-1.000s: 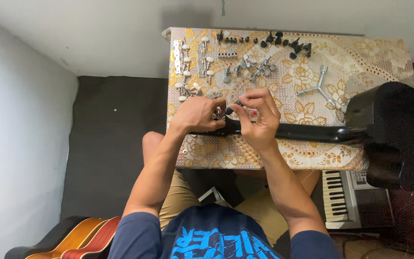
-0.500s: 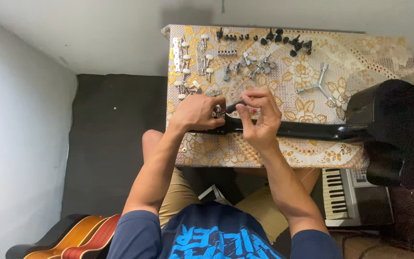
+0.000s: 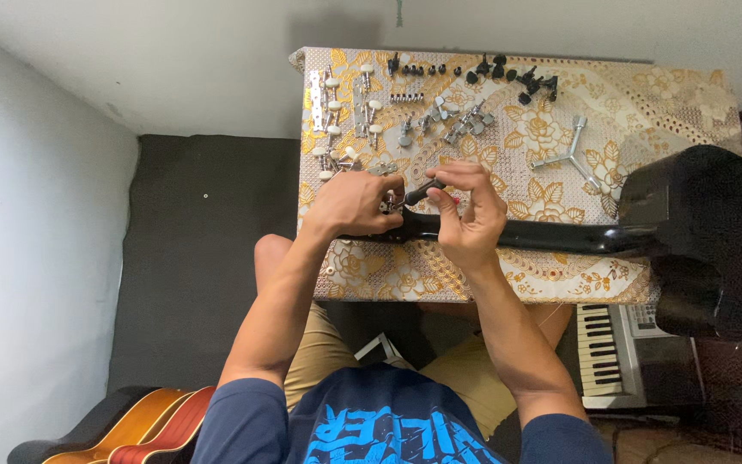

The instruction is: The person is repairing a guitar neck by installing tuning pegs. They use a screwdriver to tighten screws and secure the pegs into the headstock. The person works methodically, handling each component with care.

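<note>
So the black guitar (image 3: 560, 236) lies along the near edge of the table (image 3: 689, 103), headstock toward the left, body (image 3: 706, 232) hanging off the right edge. Left hand (image 3: 355, 204) is clamped down over the headstock, and the right hand (image 3: 471, 210) has its fingertips pinched around a small dark-handled tool (image 3: 423, 192) angled at the headstock. Behind the hands, toward the far edge, there are rows of white-knobbed tuners (image 3: 341, 116), a pile of chrome tuners (image 3: 457, 120), black pegs (image 3: 517, 76) and a three-armed silver wrench (image 3: 570, 156). A keyboard (image 3: 601, 348) sits under the right corner, and two more guitars (image 3: 143, 425) lie on the floor.
</note>
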